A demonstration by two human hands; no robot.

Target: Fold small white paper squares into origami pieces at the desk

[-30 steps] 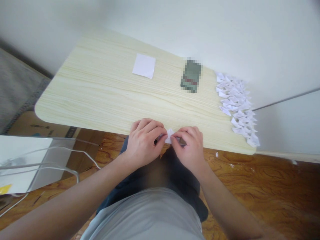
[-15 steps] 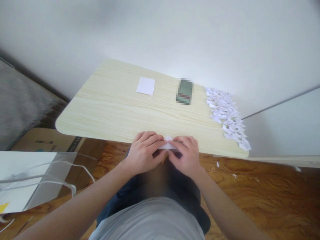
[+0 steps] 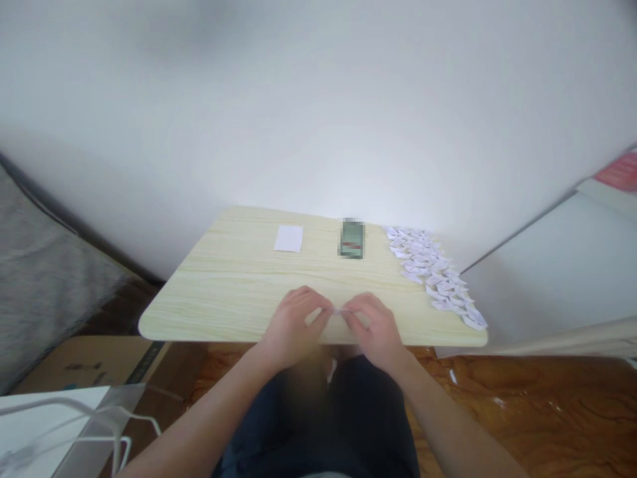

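My left hand [image 3: 298,324] and my right hand [image 3: 374,328] meet over the front edge of the pale wooden table [image 3: 229,285]. Between their pinched fingertips is a small piece of folded white paper [image 3: 337,311], mostly covered by the fingers, so its shape is hard to make out. Beyond my left hand a stack or sheet of square white paper [image 3: 288,239] lies flat. A green, pixelated rectangular object [image 3: 352,239] rests farther back, near the middle. Many small folded white paper pieces [image 3: 428,265] lie in overlapping rows along the right side.
A white wall [image 3: 318,119] rises behind the table. At lower left are a cardboard box [image 3: 84,362] and a white surface with white cables [image 3: 99,418]. A grey cloth-covered piece [image 3: 44,285] stands at left. White scraps [image 3: 499,401] lie on the brown wooden floor [image 3: 537,425].
The view has tilted up, so the table appears lower. Both hands still pinch the folded paper, which was a visible triangular shape before and now shows only as a thin sliver.
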